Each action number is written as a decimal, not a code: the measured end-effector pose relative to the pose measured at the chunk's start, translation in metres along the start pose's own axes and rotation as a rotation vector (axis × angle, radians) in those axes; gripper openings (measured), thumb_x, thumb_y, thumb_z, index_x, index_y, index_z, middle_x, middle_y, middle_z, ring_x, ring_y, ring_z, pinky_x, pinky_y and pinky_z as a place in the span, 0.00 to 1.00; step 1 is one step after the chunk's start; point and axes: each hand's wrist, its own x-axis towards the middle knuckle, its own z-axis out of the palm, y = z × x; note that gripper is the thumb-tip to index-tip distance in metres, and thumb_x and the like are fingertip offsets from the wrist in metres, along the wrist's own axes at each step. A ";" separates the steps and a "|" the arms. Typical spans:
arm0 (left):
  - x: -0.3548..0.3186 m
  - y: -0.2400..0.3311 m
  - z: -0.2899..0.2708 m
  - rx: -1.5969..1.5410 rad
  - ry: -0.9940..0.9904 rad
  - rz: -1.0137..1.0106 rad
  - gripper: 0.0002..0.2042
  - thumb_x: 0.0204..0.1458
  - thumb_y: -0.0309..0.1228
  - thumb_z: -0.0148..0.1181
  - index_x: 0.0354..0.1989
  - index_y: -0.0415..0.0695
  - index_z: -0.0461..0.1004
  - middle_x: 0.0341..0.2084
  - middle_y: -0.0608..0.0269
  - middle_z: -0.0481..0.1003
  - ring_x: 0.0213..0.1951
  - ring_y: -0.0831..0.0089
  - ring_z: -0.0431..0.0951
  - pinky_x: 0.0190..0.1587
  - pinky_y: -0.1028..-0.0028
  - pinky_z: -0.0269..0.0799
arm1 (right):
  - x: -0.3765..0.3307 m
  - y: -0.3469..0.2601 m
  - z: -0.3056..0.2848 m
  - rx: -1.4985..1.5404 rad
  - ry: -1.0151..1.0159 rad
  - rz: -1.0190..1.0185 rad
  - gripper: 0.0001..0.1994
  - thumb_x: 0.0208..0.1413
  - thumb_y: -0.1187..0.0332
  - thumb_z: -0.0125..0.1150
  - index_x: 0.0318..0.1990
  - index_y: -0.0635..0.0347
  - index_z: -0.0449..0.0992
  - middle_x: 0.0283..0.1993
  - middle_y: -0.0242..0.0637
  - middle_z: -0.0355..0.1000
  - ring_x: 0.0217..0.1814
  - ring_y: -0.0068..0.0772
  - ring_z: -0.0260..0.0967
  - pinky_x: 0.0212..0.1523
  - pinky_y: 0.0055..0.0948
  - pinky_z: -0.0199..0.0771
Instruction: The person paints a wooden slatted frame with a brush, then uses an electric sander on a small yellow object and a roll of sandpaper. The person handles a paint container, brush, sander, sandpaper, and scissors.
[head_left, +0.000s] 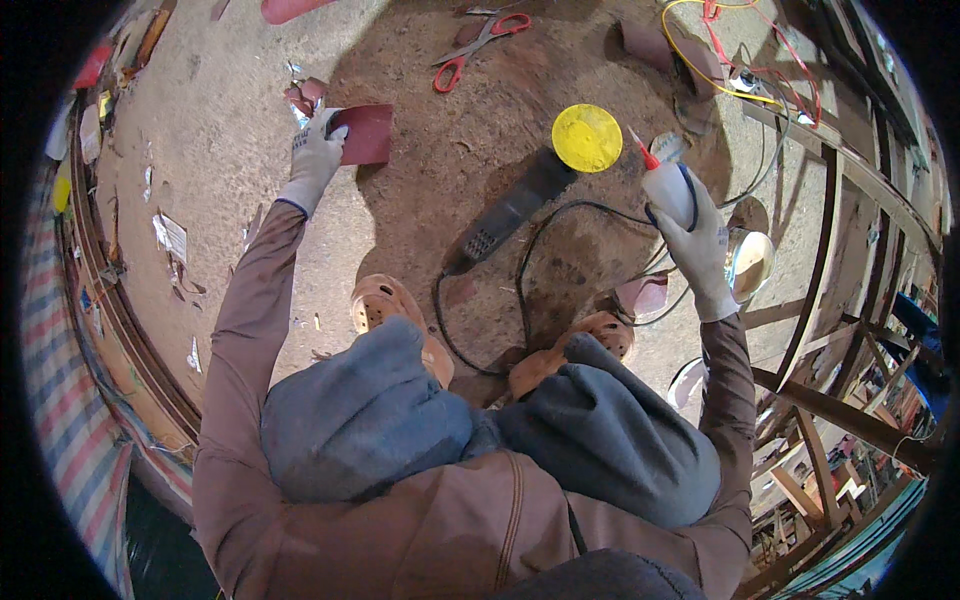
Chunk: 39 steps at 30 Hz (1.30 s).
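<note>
My left hand point(314, 162), in a pale work glove, pinches the edge of a dark red sheet point(370, 136) that looks like sandpaper. Gloved fingers of my right hand point(702, 250) wrap round a white squeeze bottle point(670, 192) with a red pointed nozzle, tilted to the upper left. On the floor between the hands lies a black corded power tool point(510, 212), probably a sander or grinder. Its round yellow pad point(587, 138) faces up, left of the bottle's tip. Small torn red scraps point(305, 94) lie just beyond my left hand.
Red-handled scissors point(482, 50) lie on the floor ahead. Curled reddish sheets point(648, 46) and yellow and red cables point(690, 70) are at the far right. A black cord point(530, 270) loops near my shoes. A round tin point(750, 262) stands beside my right wrist, near a metal frame point(830, 230).
</note>
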 end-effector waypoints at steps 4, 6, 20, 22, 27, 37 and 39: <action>-0.014 0.037 -0.007 -0.296 -0.092 -0.033 0.18 0.57 0.36 0.65 0.55 0.45 0.76 0.43 0.56 0.81 0.43 0.63 0.81 0.48 0.66 0.76 | 0.007 -0.012 -0.006 -0.115 -0.020 -0.030 0.33 0.50 0.57 0.73 0.62 0.63 0.72 0.55 0.54 0.76 0.55 0.54 0.77 0.54 0.43 0.76; -0.015 0.034 0.002 -0.343 -0.112 -0.011 0.17 0.59 0.34 0.64 0.55 0.41 0.76 0.42 0.59 0.81 0.43 0.70 0.79 0.48 0.71 0.74 | 0.010 -0.012 -0.007 -0.145 -0.031 -0.059 0.32 0.50 0.56 0.72 0.61 0.62 0.72 0.54 0.53 0.76 0.54 0.54 0.77 0.54 0.43 0.76; -0.075 0.126 0.017 -0.365 -0.651 0.283 0.16 0.54 0.33 0.65 0.51 0.42 0.77 0.40 0.57 0.79 0.42 0.68 0.79 0.49 0.68 0.73 | -0.013 -0.016 -0.014 -0.158 -0.121 0.035 0.34 0.50 0.55 0.72 0.63 0.59 0.72 0.55 0.52 0.76 0.55 0.54 0.76 0.55 0.44 0.75; -0.077 0.125 0.022 -0.402 -0.660 0.340 0.16 0.54 0.33 0.65 0.51 0.43 0.77 0.41 0.57 0.79 0.42 0.65 0.80 0.49 0.66 0.74 | -0.021 -0.013 -0.010 -0.142 -0.137 -0.002 0.35 0.49 0.55 0.72 0.64 0.58 0.71 0.54 0.51 0.76 0.54 0.53 0.76 0.55 0.43 0.76; -0.069 0.118 0.028 -0.365 -0.563 0.359 0.16 0.55 0.34 0.65 0.52 0.46 0.77 0.41 0.55 0.79 0.44 0.61 0.80 0.50 0.64 0.74 | -0.026 -0.021 -0.005 -0.160 -0.167 -0.068 0.35 0.48 0.56 0.73 0.64 0.58 0.71 0.50 0.49 0.77 0.51 0.52 0.76 0.52 0.43 0.76; -0.070 0.120 0.021 -0.335 -0.620 0.297 0.17 0.55 0.33 0.65 0.53 0.43 0.76 0.46 0.53 0.79 0.48 0.59 0.80 0.52 0.65 0.74 | -0.010 -0.041 -0.001 -0.214 -0.186 -0.151 0.34 0.48 0.56 0.73 0.63 0.57 0.72 0.47 0.45 0.77 0.48 0.50 0.76 0.47 0.44 0.76; -0.070 0.113 0.025 -0.336 -0.587 0.327 0.18 0.55 0.33 0.65 0.53 0.43 0.76 0.47 0.53 0.79 0.49 0.58 0.80 0.53 0.64 0.74 | -0.005 -0.044 0.002 -0.212 -0.184 -0.165 0.33 0.48 0.55 0.73 0.62 0.57 0.72 0.48 0.46 0.77 0.49 0.50 0.77 0.47 0.43 0.77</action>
